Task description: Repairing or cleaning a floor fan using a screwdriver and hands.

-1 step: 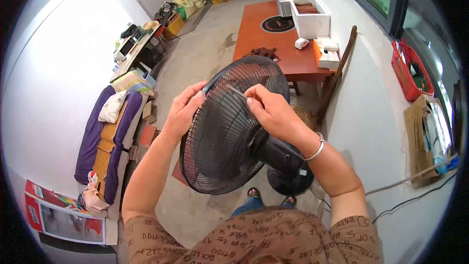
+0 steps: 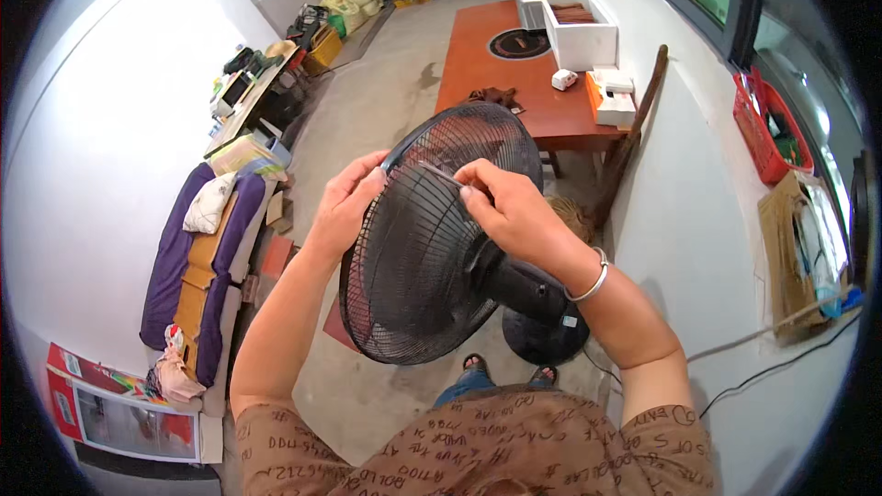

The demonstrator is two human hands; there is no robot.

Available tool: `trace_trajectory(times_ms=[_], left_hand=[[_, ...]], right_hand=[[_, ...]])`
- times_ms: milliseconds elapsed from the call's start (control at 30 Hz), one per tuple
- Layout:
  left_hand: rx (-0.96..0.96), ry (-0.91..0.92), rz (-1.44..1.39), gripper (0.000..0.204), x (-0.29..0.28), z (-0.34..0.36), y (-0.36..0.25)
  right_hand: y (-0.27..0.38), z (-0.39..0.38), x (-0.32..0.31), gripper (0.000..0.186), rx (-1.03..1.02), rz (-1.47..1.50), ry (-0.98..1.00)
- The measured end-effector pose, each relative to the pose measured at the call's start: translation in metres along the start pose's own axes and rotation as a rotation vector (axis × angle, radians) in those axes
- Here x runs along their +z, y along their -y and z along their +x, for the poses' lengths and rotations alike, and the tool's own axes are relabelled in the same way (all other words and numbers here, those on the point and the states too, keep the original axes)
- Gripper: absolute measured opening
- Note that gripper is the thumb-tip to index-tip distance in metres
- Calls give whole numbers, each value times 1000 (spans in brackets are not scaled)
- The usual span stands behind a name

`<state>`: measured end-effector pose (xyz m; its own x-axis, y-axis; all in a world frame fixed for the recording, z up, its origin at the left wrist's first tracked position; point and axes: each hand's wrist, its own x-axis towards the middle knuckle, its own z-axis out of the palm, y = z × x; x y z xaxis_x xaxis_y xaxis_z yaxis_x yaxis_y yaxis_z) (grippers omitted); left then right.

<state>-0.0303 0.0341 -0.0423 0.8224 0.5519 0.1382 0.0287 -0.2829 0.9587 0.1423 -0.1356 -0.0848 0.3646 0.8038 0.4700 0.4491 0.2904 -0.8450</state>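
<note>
A black pedestal fan (image 2: pixel 418 266) stands in front of me, its round wire cage tilted and its rear motor housing toward me. My left hand (image 2: pixel 347 197) is closed on the left rim of the cage, thumb on the near side. Between the pinched thumb and fingers of my right hand (image 2: pixel 501 207) is a thin grey stick-like tool (image 2: pixel 439 173); its exact kind is too small to tell. The tool lies against the upper wires at the back of the cage. Below, the round fan base (image 2: pixel 544 335) rests on the floor by my feet.
Beyond the fan is a red-brown table (image 2: pixel 478 46) with a white foam box (image 2: pixel 583 32), a tissue box (image 2: pixel 611 96) and a dark cloth (image 2: pixel 494 99). A wooden pole (image 2: pixel 638 129) leans at the right wall. A purple-covered bench (image 2: pixel 179 257) stands left. A cable (image 2: pixel 763 377) runs lower right.
The tip of the thin tool has shifted slightly left along the cage wires, with my right hand tilting a little. My left hand keeps its hold on the rim.
</note>
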Motion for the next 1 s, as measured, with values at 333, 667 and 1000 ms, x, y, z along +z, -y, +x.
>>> trace_trajectory(times_ms=[333,667,1000], left_hand=[[-8,160,-204,36,-8,11,12],[179,363,-34,70,-28,9,19],[147,332,-161,59,-20,5,23]], right_hand=[[40,-13,-2,15,-373,-468,-394],[56,-71,80,15,-173,101,-408],[62,-79,117,28,159,268,-531]])
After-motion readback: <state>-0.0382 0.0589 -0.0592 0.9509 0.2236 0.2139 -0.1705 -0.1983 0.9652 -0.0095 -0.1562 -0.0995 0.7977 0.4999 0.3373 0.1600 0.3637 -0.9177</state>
